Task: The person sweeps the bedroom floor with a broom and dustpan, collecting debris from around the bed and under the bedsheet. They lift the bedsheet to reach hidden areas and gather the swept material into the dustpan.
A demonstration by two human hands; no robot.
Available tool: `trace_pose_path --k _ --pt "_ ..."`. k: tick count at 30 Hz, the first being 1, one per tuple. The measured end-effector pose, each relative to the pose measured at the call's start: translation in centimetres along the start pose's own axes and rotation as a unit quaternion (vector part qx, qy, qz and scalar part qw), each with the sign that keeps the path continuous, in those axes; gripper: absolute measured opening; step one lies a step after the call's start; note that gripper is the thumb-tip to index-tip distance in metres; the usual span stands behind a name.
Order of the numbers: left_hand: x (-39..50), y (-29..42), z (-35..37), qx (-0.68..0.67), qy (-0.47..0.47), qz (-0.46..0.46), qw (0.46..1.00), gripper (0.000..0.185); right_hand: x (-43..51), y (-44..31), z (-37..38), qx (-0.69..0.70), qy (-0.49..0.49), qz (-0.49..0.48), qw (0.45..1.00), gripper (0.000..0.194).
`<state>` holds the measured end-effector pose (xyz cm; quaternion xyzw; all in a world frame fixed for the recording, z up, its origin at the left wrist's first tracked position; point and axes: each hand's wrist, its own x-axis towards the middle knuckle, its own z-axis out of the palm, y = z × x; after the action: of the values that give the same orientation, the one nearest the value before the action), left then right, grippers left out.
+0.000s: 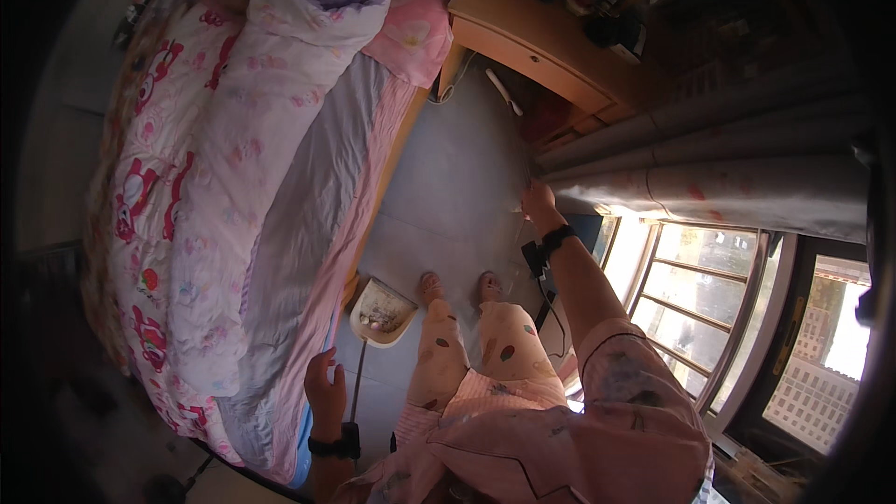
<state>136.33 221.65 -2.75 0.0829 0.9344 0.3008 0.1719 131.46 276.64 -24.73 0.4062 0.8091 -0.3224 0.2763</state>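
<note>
My left hand [325,386] hangs beside the bed's edge with the thumb apart from the fingers and nothing visible in it. Close by, a long-handled dustpan [399,334] lies on the floor with bits of debris in its pan. Its thin handle [360,372] runs back past my left wrist. My right hand [539,201] reaches forward, fingers curled, at the near end of a grey curtain [707,185]. What those fingers grip, if anything, is too dark and small to make out. A black band circles each wrist.
On the left stands a bed with a grey sheet [308,161], a rolled patterned quilt [231,175] and a pink pillow [413,31]. A wooden desk [518,31] is ahead, a white stick-like object [504,91] under it. A barred window [689,294] is at right. A cable [560,325] hangs below my right forearm.
</note>
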Motion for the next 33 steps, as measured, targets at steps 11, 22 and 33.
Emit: trace_pose_path --k 11,22,33 --pt "5.9 7.9 9.0 -0.077 0.113 -0.083 0.987 0.019 6.3 9.7 2.8 -0.071 -0.071 -0.047 0.994 0.062" --pt "18.9 11.1 13.7 -0.118 0.123 -0.069 0.983 0.020 1.5 10.8 -5.2 -0.086 0.007 -0.251 0.964 0.053" --pt "15.5 1.4 15.9 -0.315 0.050 -0.129 0.939 0.026 -7.9 16.0 -0.7 -0.120 -0.118 -0.232 0.958 0.048"
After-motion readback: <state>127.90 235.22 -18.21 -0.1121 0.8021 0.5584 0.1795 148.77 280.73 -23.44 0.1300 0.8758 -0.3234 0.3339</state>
